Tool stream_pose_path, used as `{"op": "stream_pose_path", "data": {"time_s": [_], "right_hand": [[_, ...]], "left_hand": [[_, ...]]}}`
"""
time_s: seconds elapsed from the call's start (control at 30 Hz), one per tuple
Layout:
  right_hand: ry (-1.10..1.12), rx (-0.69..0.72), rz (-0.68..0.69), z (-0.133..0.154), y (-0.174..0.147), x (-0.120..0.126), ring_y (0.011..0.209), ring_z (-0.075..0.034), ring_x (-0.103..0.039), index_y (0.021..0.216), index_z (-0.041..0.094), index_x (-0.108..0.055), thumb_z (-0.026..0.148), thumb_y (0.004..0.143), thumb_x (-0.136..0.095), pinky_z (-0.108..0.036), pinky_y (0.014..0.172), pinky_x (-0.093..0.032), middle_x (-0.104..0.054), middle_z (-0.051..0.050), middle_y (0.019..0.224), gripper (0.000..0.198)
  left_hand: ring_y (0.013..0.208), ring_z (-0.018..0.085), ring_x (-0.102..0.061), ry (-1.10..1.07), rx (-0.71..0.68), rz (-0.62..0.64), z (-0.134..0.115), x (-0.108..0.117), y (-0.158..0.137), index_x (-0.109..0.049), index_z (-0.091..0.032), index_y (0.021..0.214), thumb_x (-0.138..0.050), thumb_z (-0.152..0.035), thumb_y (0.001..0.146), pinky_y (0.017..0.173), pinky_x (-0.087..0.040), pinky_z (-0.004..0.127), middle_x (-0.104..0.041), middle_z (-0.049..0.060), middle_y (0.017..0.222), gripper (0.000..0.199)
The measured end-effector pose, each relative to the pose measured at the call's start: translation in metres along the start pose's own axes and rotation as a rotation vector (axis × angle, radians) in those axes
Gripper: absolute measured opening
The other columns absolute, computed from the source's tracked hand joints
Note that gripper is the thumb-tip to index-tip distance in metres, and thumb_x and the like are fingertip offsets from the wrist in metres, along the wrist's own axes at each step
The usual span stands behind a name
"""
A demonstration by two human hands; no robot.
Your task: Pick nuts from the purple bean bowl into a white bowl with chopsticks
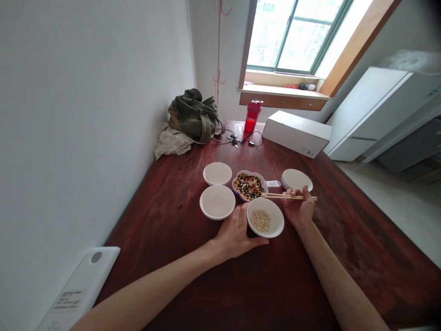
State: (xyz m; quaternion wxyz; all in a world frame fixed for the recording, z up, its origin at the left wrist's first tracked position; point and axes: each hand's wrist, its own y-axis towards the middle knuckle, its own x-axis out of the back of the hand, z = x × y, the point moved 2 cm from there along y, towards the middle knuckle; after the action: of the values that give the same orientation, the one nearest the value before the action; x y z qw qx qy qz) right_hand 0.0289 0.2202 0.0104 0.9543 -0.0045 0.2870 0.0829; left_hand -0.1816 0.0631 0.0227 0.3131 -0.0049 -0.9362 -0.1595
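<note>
Bare left forearm [155, 286] slants in from lower left to the left grip [234, 233], thumb spread from curved fingers; bare right forearm [336, 273] reaches up to the right grip [299, 211], fingers curled, thumb raised.

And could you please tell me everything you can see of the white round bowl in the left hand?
The white round bowl is plain, perhaps ceramic or plastic. Its opening faces up, and small, pale, elongated pieces cover part of the inside bottom. The left hand curls around its left and near sides. It is nearer the viewer than the purple flower-shaped dish; whether its base touches the dark red wooden table is hidden.
</note>
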Motion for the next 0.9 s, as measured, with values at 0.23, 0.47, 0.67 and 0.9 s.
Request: {"op": "stream_pose_path", "data": {"time_s": [0.23,0.47,0.67,0.9], "right_hand": [[0.177,-0.104,0.054,0.001,-0.004,-0.006,0.051,-0.012,-0.048,0.057,0.020,-0.059,0.061,0.091,-0.062,-0.025,0.046,-0.042,-0.049,0.000,0.056,0.053],[0.188,-0.049,-0.008,-0.002,-0.001,-0.001,0.054,-0.013,-0.056,0.063,0.019,-0.065,0.065,0.090,-0.061,-0.026,0.047,-0.044,-0.059,-0.001,0.062,0.053],[-0.021,0.066,-0.104,-0.004,-0.003,-0.005,0.057,-0.015,-0.063,0.075,0.020,-0.071,0.076,0.088,-0.055,-0.025,0.045,-0.044,-0.065,-0.003,0.066,0.059],[-0.297,0.155,-0.079,-0.012,-0.010,-0.011,0.051,-0.012,-0.058,0.084,0.021,-0.072,0.075,0.092,-0.047,-0.023,0.046,-0.043,-0.067,-0.002,0.066,0.061]], "left_hand": [[0.132,0.037,-0.052,0.007,0.021,0.007,-0.001,-0.001,0.000,-0.032,-0.022,0.149,-0.086,-0.064,0.067,0.114,-0.042,0.058,-0.053,0.016,0.141,0.107],[0.133,0.038,-0.052,0.008,0.014,0.004,0.000,0.000,0.000,-0.030,-0.023,0.150,-0.086,-0.064,0.067,0.115,-0.041,0.058,-0.053,0.016,0.142,0.108],[0.133,0.039,-0.052,0.009,0.019,-0.001,0.000,0.000,0.000,-0.031,-0.022,0.149,-0.087,-0.063,0.067,0.114,-0.042,0.059,-0.053,0.017,0.141,0.108],[0.132,0.039,-0.053,0.008,0.017,0.002,-0.001,-0.001,0.000,-0.032,-0.022,0.148,-0.088,-0.063,0.066,0.112,-0.043,0.060,-0.053,0.017,0.140,0.108]]}}
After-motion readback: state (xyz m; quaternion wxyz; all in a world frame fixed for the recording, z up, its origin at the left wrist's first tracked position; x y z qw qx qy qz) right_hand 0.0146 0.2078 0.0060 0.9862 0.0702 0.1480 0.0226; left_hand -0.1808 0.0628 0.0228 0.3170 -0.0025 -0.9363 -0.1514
